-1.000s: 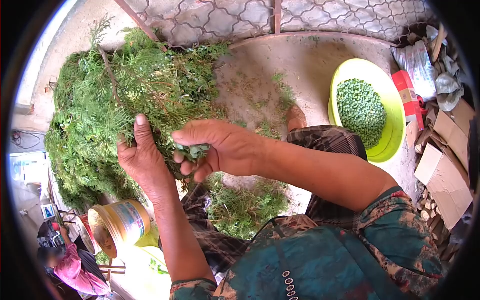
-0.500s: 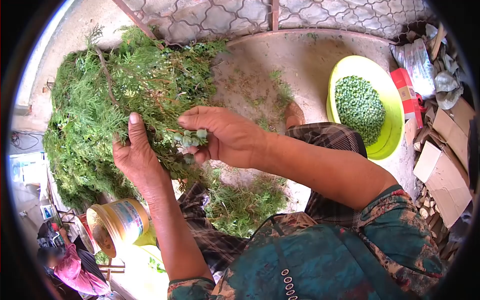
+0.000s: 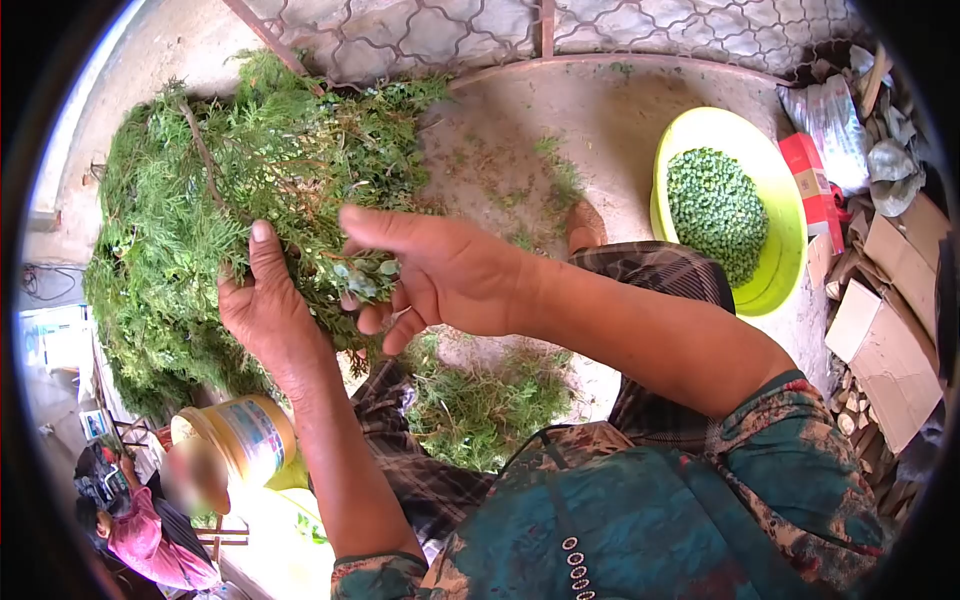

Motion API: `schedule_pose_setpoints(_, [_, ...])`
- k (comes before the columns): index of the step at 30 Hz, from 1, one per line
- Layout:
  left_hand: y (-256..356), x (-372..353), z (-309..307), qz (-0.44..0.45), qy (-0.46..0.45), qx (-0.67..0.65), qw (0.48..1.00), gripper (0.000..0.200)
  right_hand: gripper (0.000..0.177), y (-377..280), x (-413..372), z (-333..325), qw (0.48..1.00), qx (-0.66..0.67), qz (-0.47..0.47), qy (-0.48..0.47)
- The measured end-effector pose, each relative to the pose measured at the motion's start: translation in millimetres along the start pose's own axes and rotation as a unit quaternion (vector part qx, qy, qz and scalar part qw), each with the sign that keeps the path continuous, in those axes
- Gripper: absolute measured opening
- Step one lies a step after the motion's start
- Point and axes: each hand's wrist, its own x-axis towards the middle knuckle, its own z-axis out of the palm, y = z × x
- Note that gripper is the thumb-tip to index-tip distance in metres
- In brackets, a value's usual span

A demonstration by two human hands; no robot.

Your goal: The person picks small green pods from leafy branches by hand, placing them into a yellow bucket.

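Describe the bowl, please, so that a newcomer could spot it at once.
From the big heap of green branches, look right across the floor to the cardboard scraps. The bowl sits beside them: lime-yellow, round, the only thing filled with small green berries.

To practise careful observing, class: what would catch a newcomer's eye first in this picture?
A big heap of green conifer branches fills the upper left, lying on the concrete floor. In front of it, the left hand holds a sprig while the fingers of the right hand pick at its bluish-green cones. At the right stands a yellow-green basin filled with loose green cones.
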Motion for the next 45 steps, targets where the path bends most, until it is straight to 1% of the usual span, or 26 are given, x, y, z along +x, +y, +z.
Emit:
schedule_pose_setpoints(1, [-3.2,0.5,-0.8,-0.001,0.0,0.0,1.0,0.023,0.045,1.1,0.2,-0.4,0.997,-0.072,-0.015,-0.027])
schedule_pose_setpoints(2, [-8.0,2.0,-2.8,0.02,-0.001,0.038,0.999,0.023,0.045,0.7,-0.4,1.7,0.997,-0.072,-0.015,-0.026])
schedule_pose_setpoints(4, [-14.7,2.7,-7.8,0.032,-0.011,0.104,0.994,0.024,0.052,-0.2,-1.8,8.5,0.967,-0.253,-0.004,0.042])
schedule_pose_setpoints(5, [-17.5,3.8,-9.3,0.032,-0.011,0.104,0.994,0.024,0.052,4.8,1.1,6.4,0.967,-0.253,-0.004,0.043])
schedule_pose_setpoints(6, [-20.0,5.4,-10.5,0.059,-0.013,0.152,0.987,0.024,0.051,11.9,6.3,3.0,0.922,-0.364,-0.097,0.091])
schedule_pose_setpoints(7, [-20.9,6.3,-10.5,0.086,-0.014,0.2,0.976,0.024,0.051,17.5,9.9,1.7,0.853,-0.467,-0.189,0.137])
schedule_pose_setpoints(8, [-18.6,6.2,-9.4,0.086,-0.014,0.2,0.976,0.024,0.047,22.2,11.3,1.2,0.801,-0.51,-0.258,0.176])
schedule_pose_setpoints(12, [-15.2,9.2,-7.9,0.065,-0.023,0.175,0.982,0.024,0.039,19.2,6.4,1.3,0.766,-0.535,-0.324,0.152])
schedule_pose_setpoints(14, [-16.3,10.3,-8.0,0.06,-0.032,0.156,0.985,0.024,0.026,17.9,6.0,2.0,0.757,-0.541,-0.333,0.153])
schedule_pose_setpoints(15, [-15.2,9.6,-7.0,0.053,-0.026,0.148,0.987,0.024,0.026,17.7,8.1,0.8,0.757,-0.542,-0.333,0.152])
schedule_pose_setpoints(17, [-12.7,7.9,-5.0,0.046,-0.02,0.138,0.989,0.024,0.016,17.0,13.8,-3.0,0.766,-0.483,-0.398,0.146])
schedule_pose_setpoints(18, [-11.3,6.7,-4.3,0.031,-0.017,0.134,0.99,0.025,0.016,15.4,14.6,-3.3,0.766,-0.484,-0.398,0.145])
schedule_pose_setpoints(21, [-21.8,13.9,-6.6,-0.005,-0.002,0.118,0.993,0.025,0.011,12.7,11.7,0.7,0.812,-0.435,-0.366,0.135])
schedule_pose_setpoints(23, [-28.5,18.3,-7.0,-0.029,0.01,0.106,0.994,0.024,0.008,9.9,2.7,12.1,0.906,-0.343,-0.232,0.081])
schedule_pose_setpoints(24, [-28.4,19.7,-5.0,-0.042,0.017,0.113,0.993,0.023,0.008,9.4,2.8,10.2,0.906,-0.345,-0.231,0.082])
schedule_pose_setpoints(26, [-29.9,19.2,-2.1,-0.056,0.021,0.118,0.991,0.023,0.01,7.7,3.3,4.2,0.971,-0.2,-0.129,-0.009])
schedule_pose_setpoints(27, [-32.0,18.5,-1.8,-0.038,0.012,0.095,0.995,0.023,0.01,6.1,3.0,3.2,0.971,-0.201,-0.129,-0.009])
schedule_pose_setpoints(29, [-30.4,17.2,0.3,-0.02,0.006,0.074,0.997,0.024,0.014,3.6,2.2,1.3,0.996,-0.005,-0.092,-0.003])
schedule_pose_setpoints(30, [-25.2,15.3,4.1,-0.012,0.013,0.057,0.998,0.025,0.017,4.2,1.8,0.8,0.995,0.012,-0.095,0.002])
schedule_pose_setpoints(32, [-23.6,14.4,4.2,-0.004,0.021,0.041,0.999,0.026,0.016,5.3,2.5,1.9,0.993,-0.006,-0.111,0.029])
schedule_pose_setpoints(34, [-27.7,16.5,-1.0,-0.008,0.02,0.086,0.996,0.027,0.014,6.1,1.2,5.6,0.99,-0.024,-0.127,0.059])
schedule_pose_setpoints(36, [-33.9,20.6,-3.5,-0.034,0.013,0.117,0.993,0.029,0.012,7.0,-2.2,12.2,0.953,-0.231,-0.195,0.017])
schedule_pose_setpoints(39, [-33.7,19.4,0.8,-0.076,0.016,0.136,0.988,0.031,0.013,16.0,1.0,9.1,0.938,-0.261,-0.224,0.047])
schedule_pose_setpoints(41, [-31.9,18.4,0.3,-0.047,-0.011,0.11,0.993,0.028,0.012,11.4,-2.6,10.9,0.937,-0.271,-0.216,0.046])
schedule_pose_setpoints(44, [-27.6,19.4,-2.5,-0.017,0.004,0.098,0.995,0.024,0.012,7.3,-3.1,9.4,0.937,-0.283,-0.19,0.076])
schedule_pose_setpoints(45, [-22.8,19.0,-0.4,0.005,0.006,0.073,0.997,0.023,0.013,6.6,-1.6,5.0,0.965,-0.195,-0.166,0.064])
